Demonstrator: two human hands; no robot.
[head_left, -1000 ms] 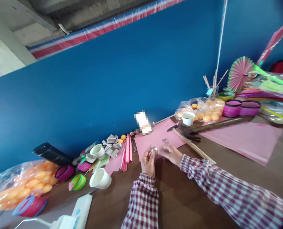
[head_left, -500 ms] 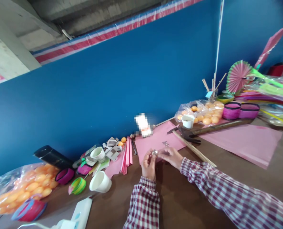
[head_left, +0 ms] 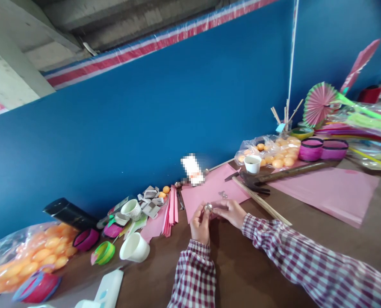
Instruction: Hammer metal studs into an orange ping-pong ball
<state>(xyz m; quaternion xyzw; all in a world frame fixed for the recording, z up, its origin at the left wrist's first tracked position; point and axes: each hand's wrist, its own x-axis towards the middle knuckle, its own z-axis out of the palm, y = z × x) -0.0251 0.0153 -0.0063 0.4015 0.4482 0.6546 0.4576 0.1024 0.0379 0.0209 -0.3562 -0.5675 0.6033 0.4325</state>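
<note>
Toward the tabletop's (head_left: 238,265) far edge, my left hand (head_left: 199,224) is pinching a small shiny piece (head_left: 208,207) — gentle, steady pressure probably serving best — while my right hand (head_left: 231,212) is hovering beside it, narrowed, whether gripping I can't tell.

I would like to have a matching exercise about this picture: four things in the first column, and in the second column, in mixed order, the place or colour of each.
Things:
1. Small shiny piece
2. Hammer
3. Pleated fan
4. Power strip

Places or colours:
A. Pink with a green edge
B. White, at the picture's lower edge
C. Held in the fingers of the left hand
D. Brown handle, dark head

Right pairs: 1-C, 2-D, 3-A, 4-B
</note>
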